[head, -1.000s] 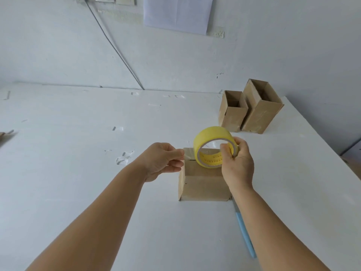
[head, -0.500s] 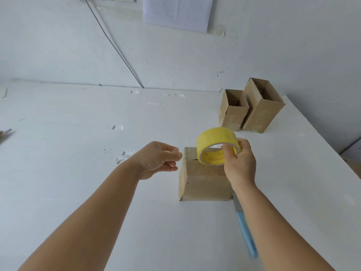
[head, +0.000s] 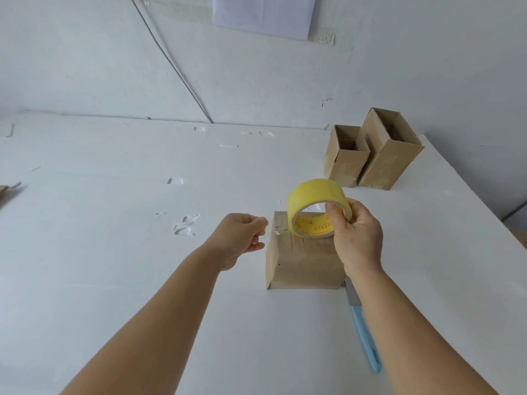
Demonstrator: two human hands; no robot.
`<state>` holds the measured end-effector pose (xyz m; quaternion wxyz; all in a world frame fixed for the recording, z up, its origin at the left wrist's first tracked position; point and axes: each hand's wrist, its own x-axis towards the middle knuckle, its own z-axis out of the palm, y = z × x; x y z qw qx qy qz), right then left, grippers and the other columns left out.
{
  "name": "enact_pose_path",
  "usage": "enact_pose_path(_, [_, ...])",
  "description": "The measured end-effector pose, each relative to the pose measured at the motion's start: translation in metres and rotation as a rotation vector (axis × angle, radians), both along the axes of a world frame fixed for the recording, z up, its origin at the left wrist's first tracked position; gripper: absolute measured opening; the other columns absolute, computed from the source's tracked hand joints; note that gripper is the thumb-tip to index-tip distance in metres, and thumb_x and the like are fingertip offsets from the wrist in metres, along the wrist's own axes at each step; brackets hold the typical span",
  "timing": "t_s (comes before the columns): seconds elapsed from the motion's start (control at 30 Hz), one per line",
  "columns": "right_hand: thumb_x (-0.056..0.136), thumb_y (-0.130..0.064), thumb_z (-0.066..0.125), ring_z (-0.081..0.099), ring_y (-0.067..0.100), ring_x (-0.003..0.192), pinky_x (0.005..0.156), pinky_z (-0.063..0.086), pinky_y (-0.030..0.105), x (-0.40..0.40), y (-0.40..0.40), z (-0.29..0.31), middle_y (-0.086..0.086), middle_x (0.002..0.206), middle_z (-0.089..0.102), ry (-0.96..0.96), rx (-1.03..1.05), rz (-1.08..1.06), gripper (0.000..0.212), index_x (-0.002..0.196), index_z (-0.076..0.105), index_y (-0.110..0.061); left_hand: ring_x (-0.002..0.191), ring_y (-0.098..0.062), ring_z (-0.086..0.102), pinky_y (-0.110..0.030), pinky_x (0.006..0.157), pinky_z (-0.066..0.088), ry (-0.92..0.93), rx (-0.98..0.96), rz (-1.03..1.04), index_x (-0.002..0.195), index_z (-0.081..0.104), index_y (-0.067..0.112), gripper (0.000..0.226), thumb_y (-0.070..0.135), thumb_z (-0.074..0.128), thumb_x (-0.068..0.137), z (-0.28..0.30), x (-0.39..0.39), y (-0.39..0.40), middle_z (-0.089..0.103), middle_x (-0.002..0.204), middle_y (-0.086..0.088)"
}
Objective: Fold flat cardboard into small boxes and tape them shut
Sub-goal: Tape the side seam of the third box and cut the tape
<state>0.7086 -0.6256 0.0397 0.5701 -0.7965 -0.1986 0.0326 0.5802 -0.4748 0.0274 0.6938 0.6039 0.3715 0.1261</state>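
The right hand (head: 358, 238) and the yellow tape roll (head: 313, 201) cover the far right part of the box (head: 299, 260) top, so can't tell whether the flaps there are shut; the print on the roll's inner core is too small to read. The knife (head: 363, 323) w/ blue handle is blurred and its blade tip runs under the right forearm & box corner; whether the left hand (head: 241, 238) pinches a clear tape end can't be told, the fingertips are curled out of sight. Cardboard piece (head: 4, 191) on the counter (head: 114, 252) is cut off by the left edge, paper sheet (head: 262, 15) on the wall by the top edge, both forearms by the bottom.
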Motion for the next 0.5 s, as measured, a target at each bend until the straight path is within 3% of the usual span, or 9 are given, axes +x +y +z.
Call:
enact_pose_path(0.23, [0.082,-0.036,0.071,0.063,0.002,0.080,0.067,0.046,0.019,0.002,-0.006,-0.001,-0.013,0.084,0.069,0.069,0.032,0.108,0.023,0.103,0.067,-0.028,0.061,-0.013,0.041,-0.037,0.086,0.056,-0.010,0.048,0.001,0.086,0.061,0.001,0.017,0.014,0.053,0.094,-0.013,0.003,-0.004,0.046,0.070,-0.002])
enact_pose_path(0.5, [0.081,-0.005,0.072,0.067,0.003,0.093,0.076,0.051,0.015,0.008,-0.018,0.002,-0.008,0.099,0.072,0.268,0.198,0.385,0.039,0.112,0.063,-0.027,0.059,-0.011,0.043,-0.033,0.082,0.057,-0.037,0.005,0.015,0.081,0.059,0.003,0.020,0.017,0.056,0.094,-0.018,0.000,-0.003,0.045,0.068,-0.002])
